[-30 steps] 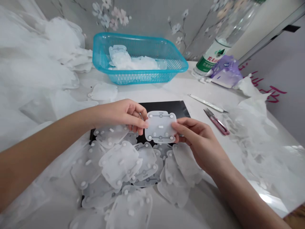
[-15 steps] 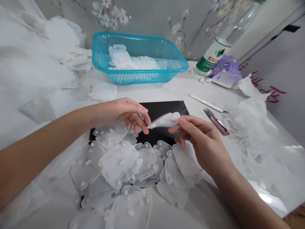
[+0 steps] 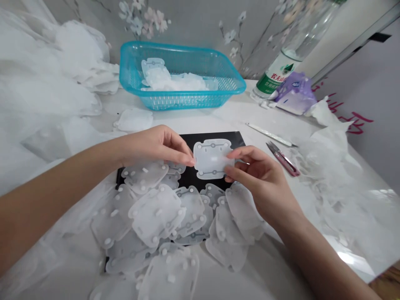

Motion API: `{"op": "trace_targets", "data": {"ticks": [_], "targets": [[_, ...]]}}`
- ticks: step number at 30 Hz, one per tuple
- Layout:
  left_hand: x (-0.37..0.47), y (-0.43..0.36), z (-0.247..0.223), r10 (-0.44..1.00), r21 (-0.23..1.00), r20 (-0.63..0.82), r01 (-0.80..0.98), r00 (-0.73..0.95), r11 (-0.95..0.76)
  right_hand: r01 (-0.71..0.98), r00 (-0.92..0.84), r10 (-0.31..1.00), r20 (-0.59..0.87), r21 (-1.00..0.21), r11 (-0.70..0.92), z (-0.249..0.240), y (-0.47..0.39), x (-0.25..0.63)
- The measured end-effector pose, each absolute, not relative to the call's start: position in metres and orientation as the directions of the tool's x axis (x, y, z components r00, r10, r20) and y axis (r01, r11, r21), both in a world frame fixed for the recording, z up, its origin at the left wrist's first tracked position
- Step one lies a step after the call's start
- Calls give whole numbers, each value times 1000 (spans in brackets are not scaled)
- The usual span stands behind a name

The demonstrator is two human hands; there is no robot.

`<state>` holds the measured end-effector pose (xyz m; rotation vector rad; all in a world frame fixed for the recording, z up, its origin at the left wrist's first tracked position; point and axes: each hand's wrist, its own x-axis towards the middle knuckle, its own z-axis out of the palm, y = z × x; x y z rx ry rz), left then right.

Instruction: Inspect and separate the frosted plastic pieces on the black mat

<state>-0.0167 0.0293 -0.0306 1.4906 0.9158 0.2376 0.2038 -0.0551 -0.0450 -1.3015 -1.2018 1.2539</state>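
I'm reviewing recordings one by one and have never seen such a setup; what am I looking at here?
No machine here: a head-worn camera looks forward and down at a person's bare left hand and right hand. Both fingertips hold a translucent piece above a black board. Similar pieces overlap nearby on the white table. Behind sits a blue basket with more inside; rightward are snips, a pen-like tool and a bottle.

The head camera looks forward and down from above the table (image 3: 315, 266). The basket (image 3: 184, 96) is at upper centre, farther than the hands.
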Motion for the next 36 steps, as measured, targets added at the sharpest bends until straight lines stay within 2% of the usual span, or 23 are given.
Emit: {"op": "trace_targets", "data": {"ticks": [4, 7, 9, 11, 13, 16, 20, 23, 25, 27, 29, 32, 34, 36], "targets": [[-15, 28, -33, 637, 945, -323, 267, 699, 186, 64, -37, 993, -115, -992, -112, -42, -55, 202], [-15, 28, -35, 678, 961, -255, 255, 689, 103, 92, -73, 985, -158, -984, -151, -41, -55, 201], [-15, 27, -34, 750, 977, -159, 210, 642, 27, 74, -82, 981, -175, -983, -169, -42, -55, 200], [-17, 29, -29, 868, 993, -16, 107, 497, -44, 71, -92, 979, -181, -982, -175, -42, -56, 200], [-21, 32, -22, 955, 992, 121, -2, 271, -125, 106, -107, 978, -179, -980, -167, -43, -57, 200], [-31, 42, -11, 974, 973, 212, -109, 80, -203, 142, -108, 986, -123, -984, -107, -43, -59, 200], [-42, 52, -6, 988, 973, 84, -223, 128, -53, 174, -103, 992, -70, -983, -51, -43, -60, 198], [-42, 51, -10, 993, 973, 3, -228, 115, 24, 213, -95, 995, -44, -977, -23, -44, -59, 197], [-42, 50, -13, 994, 976, -34, -212, 99, 55, 296, -110, 994, -23, -955, 11, -46, -59, 197], [-43, 50, -16, 997, 971, -76, -224, 9, 76, 420, -186, 982, 18, -903, 96, -49, -59, 197], [-46, 51, -17, 989, 964, -136, -239, -57, 118, 522, -337, 941, 41, -823, 223, -53, -60, 196], [-50, 51, -14, 981, 965, -164, -225, -102, 137, 572, -525, 851, 2, -740, 355, -55, -61, 193], [-51, 50, -13, 990, 981, -129, -153, -53, 120, 562, -566, 824, -21, -741, 368, -54, -61, 192], [-49, 47, -14, 984, 990, -141, 9, 107, 141, 514, -598, 801, -22, -778, 362, -51, -62, 191]]}}
